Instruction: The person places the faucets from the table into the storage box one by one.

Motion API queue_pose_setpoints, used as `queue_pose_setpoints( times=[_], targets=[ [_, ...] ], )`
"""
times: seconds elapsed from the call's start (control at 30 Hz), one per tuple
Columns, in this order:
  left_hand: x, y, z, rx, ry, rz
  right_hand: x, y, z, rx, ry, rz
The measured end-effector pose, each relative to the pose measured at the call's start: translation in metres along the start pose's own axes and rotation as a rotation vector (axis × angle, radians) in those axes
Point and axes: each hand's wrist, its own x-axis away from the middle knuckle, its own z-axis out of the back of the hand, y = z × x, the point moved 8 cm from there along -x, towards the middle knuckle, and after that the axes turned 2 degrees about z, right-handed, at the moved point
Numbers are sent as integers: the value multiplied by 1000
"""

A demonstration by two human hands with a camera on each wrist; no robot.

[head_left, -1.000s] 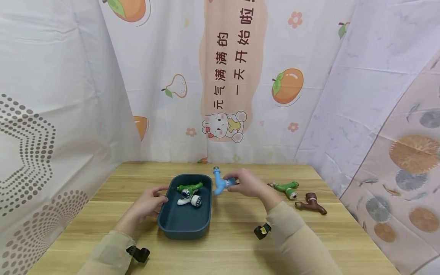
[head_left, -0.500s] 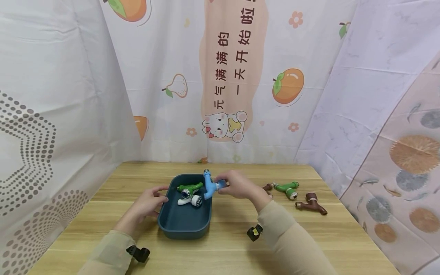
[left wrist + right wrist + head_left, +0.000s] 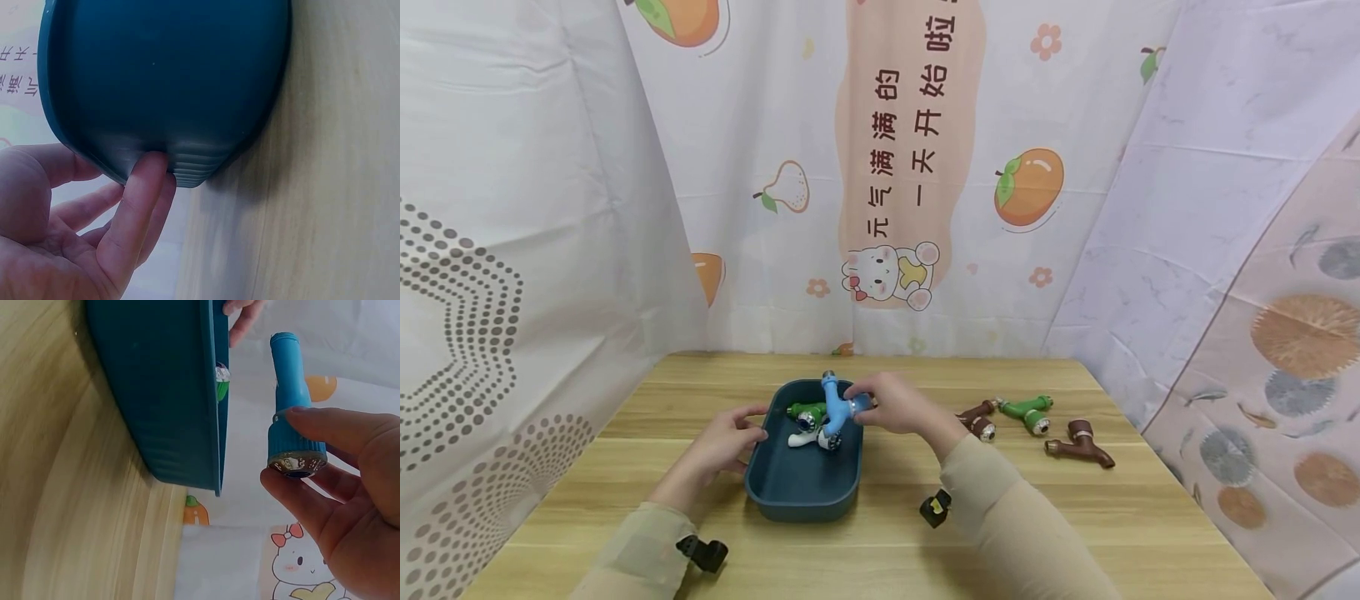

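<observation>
My right hand (image 3: 891, 404) pinches a light blue faucet (image 3: 838, 404) by its ribbed handle end, thumb on one side and fingers on the other. The faucet hangs over the right part of a dark teal bin (image 3: 801, 510), overlapping the things inside it. In the bin lie a green faucet (image 3: 806, 412) and a white faucet (image 3: 805, 437), partly hidden behind the blue one. At the bin's left side, my left hand (image 3: 726, 442) holds the wall. The left wrist view shows fingers (image 3: 134, 212) against the outer wall and a digit reaching behind the rim.
On the table to the right lie a brown faucet (image 3: 978, 418), partly behind my right hand, a green faucet (image 3: 1028, 411) and another brown faucet (image 3: 1080, 444). Printed curtains (image 3: 760, 317) enclose the wooden table (image 3: 887, 558) at the back and sides.
My right hand has carried the blue faucet leftward, from beside the bin's right rim to over its inside. One brown faucet on the table shows more now. The left hand and bin stay put.
</observation>
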Motion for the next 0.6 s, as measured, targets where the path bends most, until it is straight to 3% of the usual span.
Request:
queue_pose_setpoints(
  times=[0.3, 0.6],
  targets=[
    [-1, -1, -1, 1, -4, 7, -12, -6, -14, -15, -33, -16],
    [-1, -1, 0, 1, 0, 1, -26, -18, -27, 61, -70, -19]
  ],
)
